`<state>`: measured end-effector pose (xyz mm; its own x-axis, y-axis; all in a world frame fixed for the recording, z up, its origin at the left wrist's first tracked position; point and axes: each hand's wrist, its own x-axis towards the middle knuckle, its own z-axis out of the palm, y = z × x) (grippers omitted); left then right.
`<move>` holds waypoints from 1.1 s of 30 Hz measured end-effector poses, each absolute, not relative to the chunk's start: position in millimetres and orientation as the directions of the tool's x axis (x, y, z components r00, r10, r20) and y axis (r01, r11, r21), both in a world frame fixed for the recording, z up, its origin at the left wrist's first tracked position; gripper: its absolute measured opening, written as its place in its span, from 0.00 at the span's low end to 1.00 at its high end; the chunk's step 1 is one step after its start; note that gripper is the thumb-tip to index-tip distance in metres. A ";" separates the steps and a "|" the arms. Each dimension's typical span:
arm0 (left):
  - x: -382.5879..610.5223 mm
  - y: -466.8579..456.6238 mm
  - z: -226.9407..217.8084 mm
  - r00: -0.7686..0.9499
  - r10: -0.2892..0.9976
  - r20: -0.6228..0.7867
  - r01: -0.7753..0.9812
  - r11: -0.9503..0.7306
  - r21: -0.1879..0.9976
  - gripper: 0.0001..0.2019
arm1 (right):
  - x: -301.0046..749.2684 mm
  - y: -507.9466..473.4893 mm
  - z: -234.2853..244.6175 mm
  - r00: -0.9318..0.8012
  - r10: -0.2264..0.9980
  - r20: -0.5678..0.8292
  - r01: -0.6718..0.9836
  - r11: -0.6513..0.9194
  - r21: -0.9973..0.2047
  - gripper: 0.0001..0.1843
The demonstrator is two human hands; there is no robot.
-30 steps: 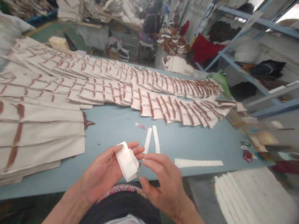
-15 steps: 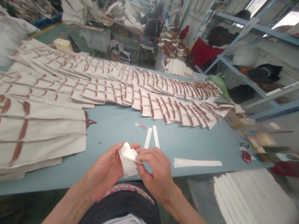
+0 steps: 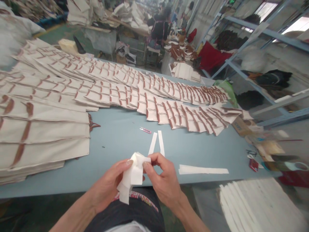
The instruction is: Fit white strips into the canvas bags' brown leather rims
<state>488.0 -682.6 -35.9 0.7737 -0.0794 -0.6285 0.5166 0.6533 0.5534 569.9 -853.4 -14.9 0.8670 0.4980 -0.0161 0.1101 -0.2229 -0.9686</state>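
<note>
Above the table's near edge, my left hand [image 3: 109, 182] is closed round a folded bunch of white strips [image 3: 136, 172], thumb on top and ends hanging down. My right hand [image 3: 165, 180] pinches the right end of the bunch between thumb and fingers. Whether the strips are cloth or paper I cannot tell. Just beyond my hands, two flat white strips [image 3: 153, 143] lie at a slant to each other. Pink-handled thread snips [image 3: 145, 130] lie a little farther back. To the right of my right hand rests a pile of long white strips [image 3: 204, 169].
Overlapping cream fabric panels with brown straps [image 3: 159, 111] run across the blue-green table [image 3: 116, 135]. A thick panel stack [image 3: 53, 129] lies at left. A red object [image 3: 253, 164] sits near the right end. White sheets [image 3: 260, 203] are stacked below right. Another person [image 3: 159, 29] is in the background.
The white bunch has turned and opened out, with a longer end now hanging below my left hand. My left thumb has come over its top, and my right hand grips its upper right end.
</note>
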 end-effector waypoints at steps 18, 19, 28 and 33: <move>498.5 -699.1 -43.6 0.853 0.119 -0.508 0.464 0.275 0.842 0.36 | 592.5 -858.8 -29.5 0.822 0.562 -0.092 -0.013 -0.143 -0.990 0.13; 498.0 -698.6 -45.4 0.857 0.147 -0.493 0.452 0.245 0.858 0.36 | 597.2 -858.9 -31.4 0.828 0.549 -0.114 -0.060 -0.115 -0.992 0.14; 475.6 -701.8 -39.9 0.878 0.102 -0.468 0.457 0.113 0.882 0.33 | 682.4 -850.2 -52.3 0.880 0.443 -0.168 -0.150 -0.076 -0.986 0.19; 456.3 -704.7 -39.4 0.819 0.184 -0.544 0.516 0.180 0.837 0.31 | 741.6 -852.9 -57.2 0.882 0.431 -0.190 -0.144 -0.137 -0.980 0.19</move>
